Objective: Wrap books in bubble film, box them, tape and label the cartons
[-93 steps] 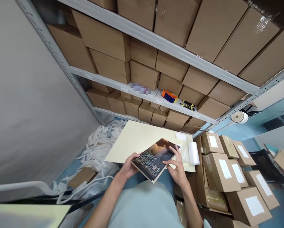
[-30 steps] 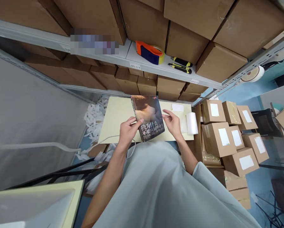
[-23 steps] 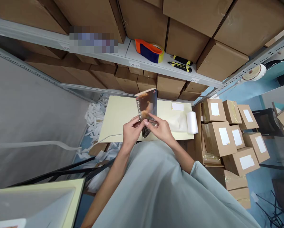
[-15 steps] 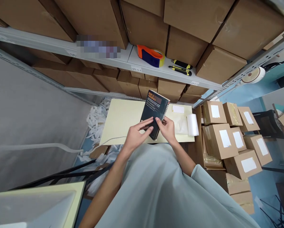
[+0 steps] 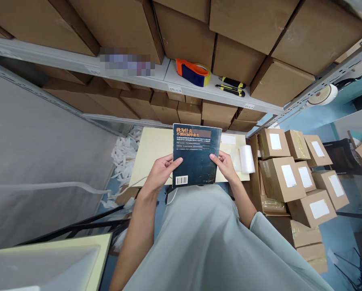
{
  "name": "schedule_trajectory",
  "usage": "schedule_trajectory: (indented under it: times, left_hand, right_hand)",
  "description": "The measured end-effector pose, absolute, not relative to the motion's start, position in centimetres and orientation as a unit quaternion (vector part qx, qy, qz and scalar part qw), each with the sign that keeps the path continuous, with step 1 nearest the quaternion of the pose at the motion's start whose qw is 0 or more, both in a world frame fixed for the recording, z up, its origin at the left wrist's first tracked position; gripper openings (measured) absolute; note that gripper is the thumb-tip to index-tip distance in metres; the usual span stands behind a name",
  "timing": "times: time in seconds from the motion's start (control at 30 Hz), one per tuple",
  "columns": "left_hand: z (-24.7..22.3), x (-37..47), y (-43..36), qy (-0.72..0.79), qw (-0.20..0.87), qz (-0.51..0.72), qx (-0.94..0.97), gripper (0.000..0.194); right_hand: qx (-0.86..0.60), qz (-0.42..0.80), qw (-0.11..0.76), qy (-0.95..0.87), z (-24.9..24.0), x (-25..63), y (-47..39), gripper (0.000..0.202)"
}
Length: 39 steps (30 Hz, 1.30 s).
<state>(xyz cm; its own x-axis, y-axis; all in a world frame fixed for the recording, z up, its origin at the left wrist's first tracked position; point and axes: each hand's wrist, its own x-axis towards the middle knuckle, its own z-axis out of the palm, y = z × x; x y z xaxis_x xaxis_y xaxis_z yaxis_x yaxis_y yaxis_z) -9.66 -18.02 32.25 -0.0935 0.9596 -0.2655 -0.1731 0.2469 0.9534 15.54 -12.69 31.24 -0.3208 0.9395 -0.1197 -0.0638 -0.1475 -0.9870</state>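
Note:
A dark blue book (image 5: 196, 161) is held up in front of me over the pale yellow table (image 5: 152, 147). Its back cover faces me, with orange and white lettering at the top and a white barcode label at the lower left. My left hand (image 5: 161, 171) grips its left edge, thumb on the cover and fingers behind. On the opposite edge my right hand (image 5: 225, 165) holds it the same way. The fingers behind the book are partly hidden. Right of it, a white roll (image 5: 247, 159) and a white slip (image 5: 228, 139) lie on the table.
Shelves with cardboard boxes (image 5: 184, 30) rise beyond the table. On one shelf sit tape in an orange-and-blue holder (image 5: 193, 72) and utility knives (image 5: 232, 87). Labelled cartons (image 5: 282, 180) are stacked at right. Paper scraps (image 5: 123, 155) heap at left, beside a hanging white cable (image 5: 78, 186).
The book has turned from a slanted angle to face me squarely. My left hand has moved from over the cover to its left edge, now gripping it.

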Motion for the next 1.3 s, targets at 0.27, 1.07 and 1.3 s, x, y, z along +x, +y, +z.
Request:
schedule_trajectory:
  times: [0.27, 1.07, 1.3]
  left_hand:
    - [32.4, -8.8, -18.7, 0.545, 0.547, 0.520, 0.365, 0.061]
    - [31.5, -9.4, -20.1, 0.576, 0.533, 0.504, 0.362, 0.067]
    - [30.9, -9.4, -20.1, 0.580, 0.532, 0.500, 0.362, 0.073]
  right_hand:
    - [-0.445, 0.607, 0.406, -0.518, 31.1, 15.4, -12.8, 0.055]
    - [-0.431, 0.619, 0.404, -0.517, 30.9, 14.8, -13.7, 0.055]
    - [-0.437, 0.614, 0.401, -0.521, 31.2, 14.8, -13.9, 0.059]
